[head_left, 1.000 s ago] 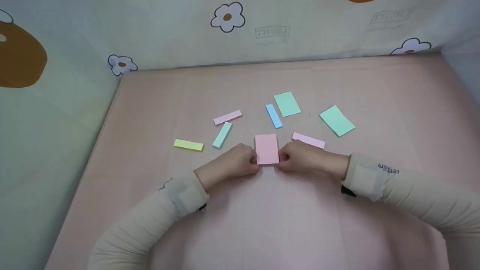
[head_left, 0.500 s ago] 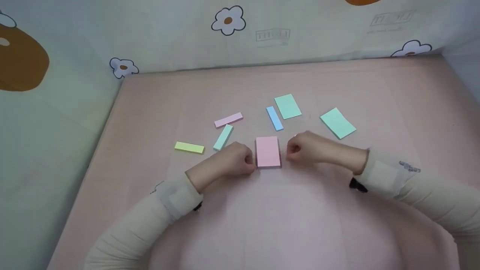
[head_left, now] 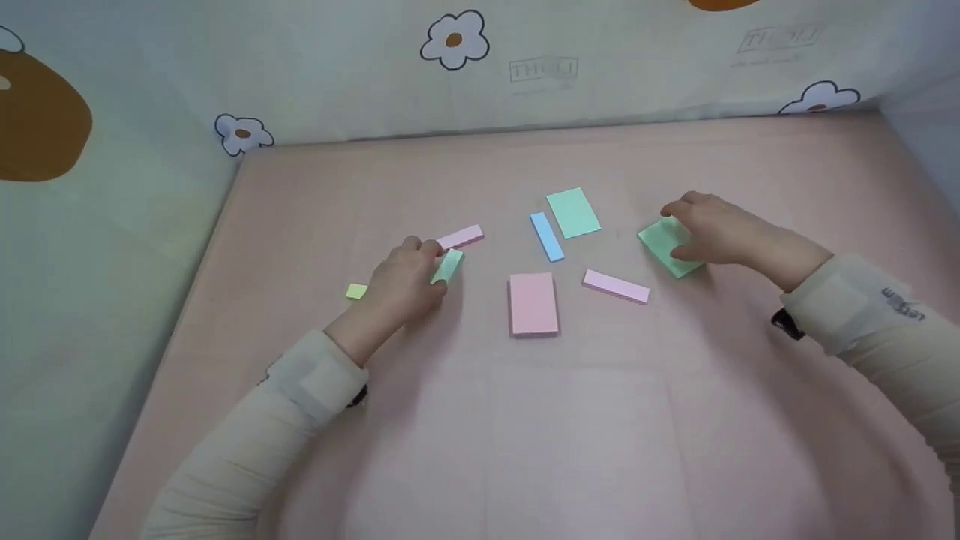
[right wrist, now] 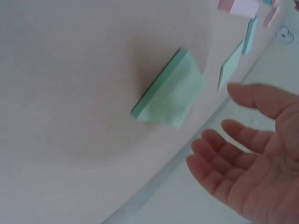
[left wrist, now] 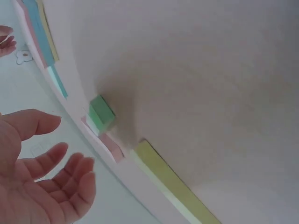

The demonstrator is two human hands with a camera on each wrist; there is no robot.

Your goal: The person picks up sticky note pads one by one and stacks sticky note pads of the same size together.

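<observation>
My left hand (head_left: 396, 286) hovers over a narrow mint sticky-note strip pad (head_left: 448, 265), thumb and fingers parted around it without visible contact. In the left wrist view, that hand (left wrist: 51, 182) is apart from the mint strip pad (left wrist: 101, 114). Beneath and beside it lie a yellow strip pad (head_left: 356, 291), partly hidden, and a pink strip pad (head_left: 461, 237). My right hand (head_left: 727, 231) reaches over a green sticky-note pad (head_left: 660, 244). From the right wrist, the fingers (right wrist: 219, 163) appear loosely bent and clear of the green pad (right wrist: 173, 93).
A pink rectangular pad (head_left: 533, 304) lies between the hands, squared to the table edge. Around it are a pink-lilac strip pad (head_left: 616, 286), a blue strip pad (head_left: 547, 237) and another green pad (head_left: 574, 213). A flower-printed cloth wall (head_left: 360, 82) bounds the pink table (head_left: 570, 435).
Both hands have left the sides of the pink pad. The left moved left to the mint strip pad, the right moved right and away to the green pad. Their fingers have spread.
</observation>
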